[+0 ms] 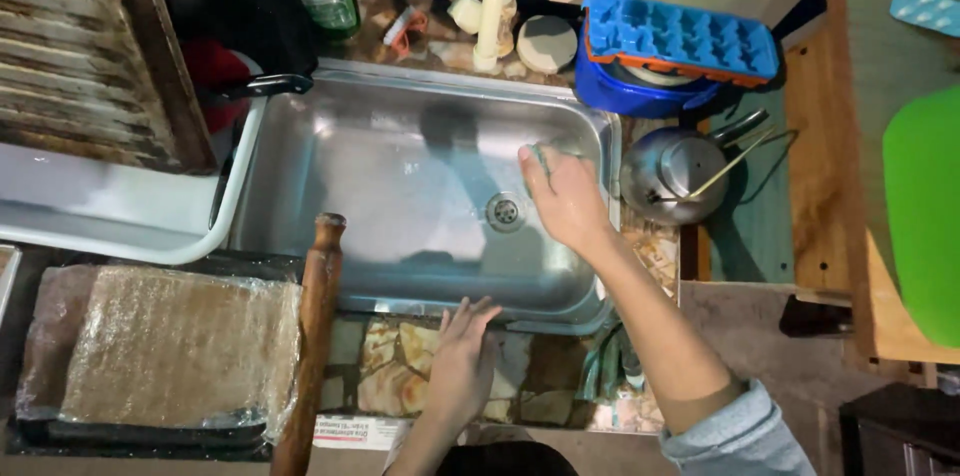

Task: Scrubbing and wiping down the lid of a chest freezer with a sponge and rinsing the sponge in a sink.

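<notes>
Head view: the right hand (563, 198) grips a scrub pad (541, 152) against the sink (400, 196) wall; the left hand (462, 351) rests open on the tabletop (390, 366). A hard sweep could knock the nearby kettle (675, 176).

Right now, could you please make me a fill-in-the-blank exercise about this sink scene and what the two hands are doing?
1. The right hand presses a scrubbing pad against the inside wall of the steel ____.
2. The left hand rests flat on the sink's ____ edge, on the patterned counter.
3. The ice cube tray behind the kettle is ____ in colour.
4. The drain lies just ____ of the right hand in the picture.

Missing words: sink; front; blue; left
</notes>
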